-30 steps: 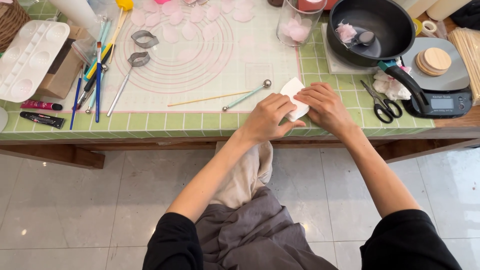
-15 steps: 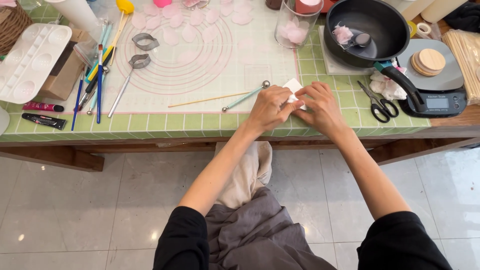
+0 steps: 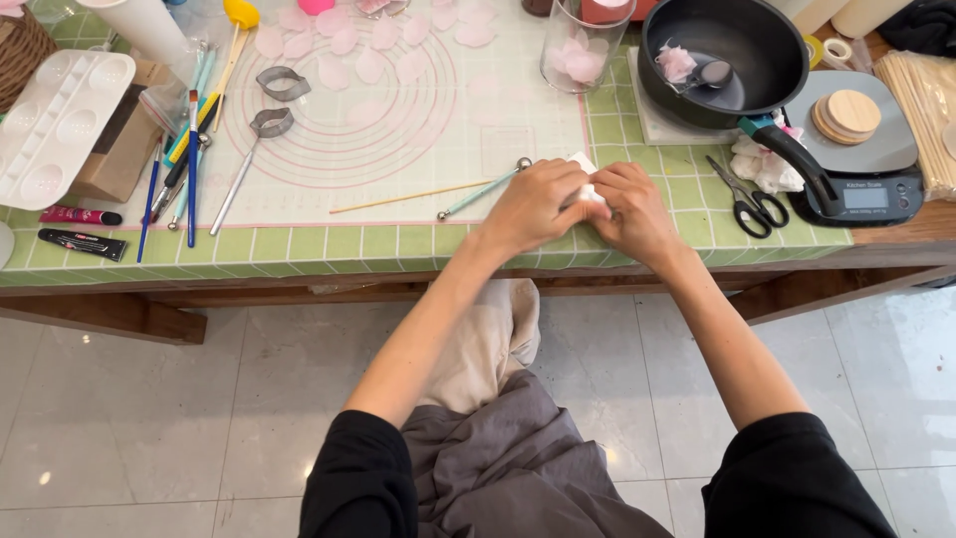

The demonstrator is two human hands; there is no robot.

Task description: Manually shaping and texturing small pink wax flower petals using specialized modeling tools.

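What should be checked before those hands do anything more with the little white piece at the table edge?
1. Both hands on the white piece: ok; left hand and right hand cover it together.
2. Piece lies on the table, not past the edge: ok.
3. Ball-tipped tool free of the left hand: cannot tell; they lie very close.
4. Scissors away from the right hand: ok.
5. Shape of the piece under the fingers: cannot tell; mostly hidden.

A black pan (image 3: 722, 45) sits at the far right of the green-tiled desk (image 3: 299, 244), beside black scissors (image 3: 742, 199) and a grey scale (image 3: 866, 164). A white palette (image 3: 55, 115) lies far left, near brushes (image 3: 189, 159) and two metal cutters (image 3: 274, 100).
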